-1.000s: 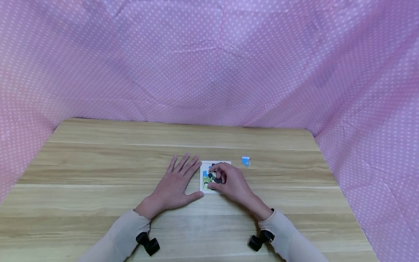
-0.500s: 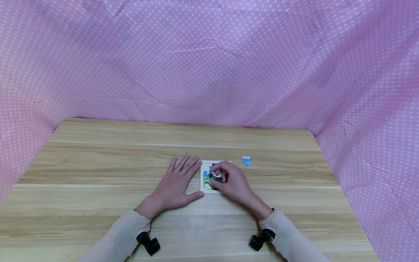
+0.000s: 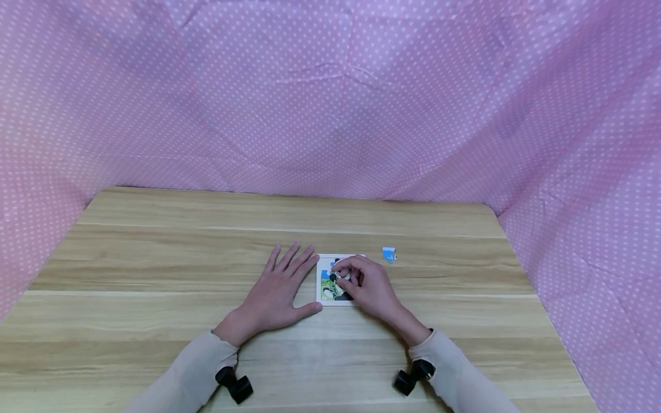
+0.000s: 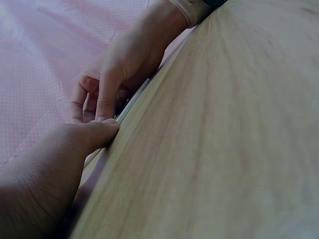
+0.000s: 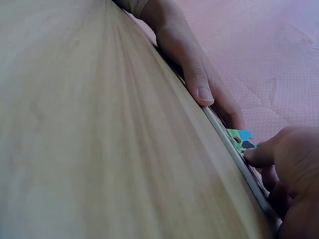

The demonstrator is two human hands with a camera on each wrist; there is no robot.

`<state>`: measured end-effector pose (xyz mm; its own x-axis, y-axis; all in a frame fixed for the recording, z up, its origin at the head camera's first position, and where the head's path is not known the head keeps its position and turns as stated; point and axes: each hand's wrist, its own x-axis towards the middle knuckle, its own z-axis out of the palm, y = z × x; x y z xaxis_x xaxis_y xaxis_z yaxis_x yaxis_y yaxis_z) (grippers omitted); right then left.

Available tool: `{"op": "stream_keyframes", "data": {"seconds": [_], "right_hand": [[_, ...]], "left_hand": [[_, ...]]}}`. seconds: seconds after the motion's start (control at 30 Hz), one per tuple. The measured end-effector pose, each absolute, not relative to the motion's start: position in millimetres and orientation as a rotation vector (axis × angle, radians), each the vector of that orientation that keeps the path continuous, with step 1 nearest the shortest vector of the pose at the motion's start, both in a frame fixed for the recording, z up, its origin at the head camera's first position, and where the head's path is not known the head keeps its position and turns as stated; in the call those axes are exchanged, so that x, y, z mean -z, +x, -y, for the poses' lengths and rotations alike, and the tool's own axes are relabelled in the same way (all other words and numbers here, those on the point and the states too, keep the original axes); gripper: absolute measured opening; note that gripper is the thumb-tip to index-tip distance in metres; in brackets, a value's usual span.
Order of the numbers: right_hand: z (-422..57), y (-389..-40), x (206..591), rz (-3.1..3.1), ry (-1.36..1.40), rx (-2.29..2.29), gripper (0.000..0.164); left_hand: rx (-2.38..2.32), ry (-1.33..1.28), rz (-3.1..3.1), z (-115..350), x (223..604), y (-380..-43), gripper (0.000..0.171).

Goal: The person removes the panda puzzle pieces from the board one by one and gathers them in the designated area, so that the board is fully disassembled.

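A small jigsaw puzzle in a white frame (image 3: pixel 318 287) lies on the table, its picture showing a black-and-white cartoon figure on green and blue. My left hand (image 3: pixel 276 293) rests flat with fingers spread, thumb and index fingertip at the frame's left edge. Over the puzzle, my right hand (image 3: pixel 372 287) has thumb and index finger curled around a puzzle piece (image 5: pixel 240 135), which stands up above the frame in the right wrist view. My right fingers hide the puzzle's right part. A loose blue-and-white puzzle piece (image 3: pixel 389 254) lies just beyond the frame, to the right.
The wooden table (image 3: pixel 181 258) extends around both hands. A pink polka-dot curtain (image 3: pixel 330 115) hangs behind it and along its sides. Black wrist devices sit on both sleeves (image 3: pixel 449 367).
My right thumb has moved up and in toward the index finger, uncovering more of the puzzle's lower part. My left hand and the loose piece have stayed put.
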<state>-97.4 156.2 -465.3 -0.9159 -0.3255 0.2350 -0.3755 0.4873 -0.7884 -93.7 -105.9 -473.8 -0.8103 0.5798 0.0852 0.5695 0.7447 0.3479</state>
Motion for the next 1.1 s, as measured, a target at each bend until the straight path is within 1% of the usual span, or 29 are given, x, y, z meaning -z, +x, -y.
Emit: {"op": "stream_keyframes", "data": {"seconds": [0.43, 1.1], "right_hand": [[-157.5, -98.6, 471.2, 2.566, 0.694, -1.387, 0.025], [-156.2, -98.3, 466.8, 2.565, 0.673, -1.382, 0.022]], "left_hand": [[-0.564, 0.977, -2.923, 104.6, 471.8, -93.1, 0.098], [-0.586, 0.988, -2.919, 105.4, 474.6, -94.0, 0.1]]}}
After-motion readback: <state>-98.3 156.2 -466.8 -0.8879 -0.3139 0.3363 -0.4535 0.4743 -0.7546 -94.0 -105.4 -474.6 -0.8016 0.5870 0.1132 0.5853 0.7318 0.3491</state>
